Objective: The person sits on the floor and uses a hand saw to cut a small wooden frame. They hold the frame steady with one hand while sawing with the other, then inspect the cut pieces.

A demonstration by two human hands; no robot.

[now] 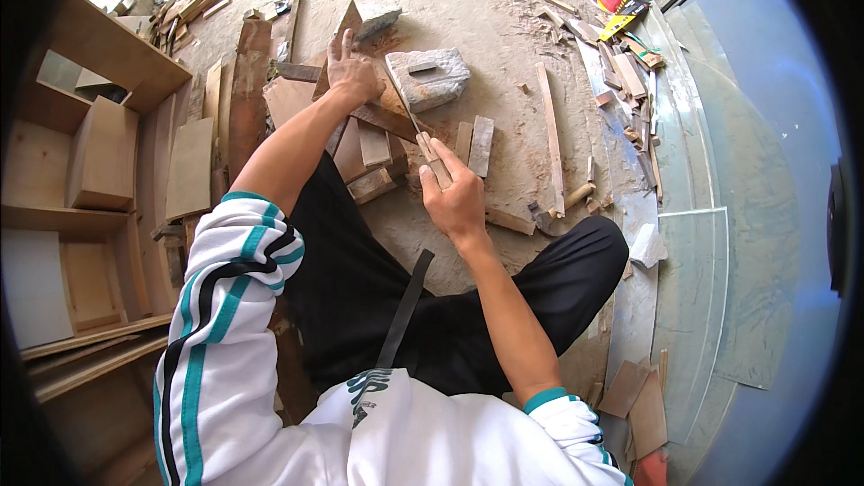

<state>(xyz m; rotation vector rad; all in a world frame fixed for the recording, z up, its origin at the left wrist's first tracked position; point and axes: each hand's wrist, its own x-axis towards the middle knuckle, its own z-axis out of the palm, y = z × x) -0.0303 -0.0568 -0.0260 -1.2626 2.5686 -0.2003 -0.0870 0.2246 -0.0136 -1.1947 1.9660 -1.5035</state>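
Wooden-handled tool (436,164) lies in front of the seated person, to the right of the dark brown board (390,119), with its thin blade running between that board and the grey-white stone block (438,88). The right hand (456,201) is clamped on the handle: the thumb lies along one side and the fingers are wrapped on the other. The left hand (356,77) reaches over the board with the palm down and the fingers stretched forward, slightly apart; whether it bears down firmly cannot be told. Several hazards may arise from this arrangement. If the loose wood offcuts (371,146) under the board give poor support, the board could rock or slide and the blade could bind or leave its line. Insufficient pressure from the left hand would likely have the same effect. Should the blade jump, the left hand is the part most exposed, since it rests near the blade and ahead of the right hand. Striking the stone block could dull or deflect the blade, because the block lies just beside it. Whether the blade edge touches the board cannot be told. As to orientation, the blade end points away from the person and slightly to the left, and the handle end points back toward the right palm. The long axis therefore runs obliquely, from far left to near right.
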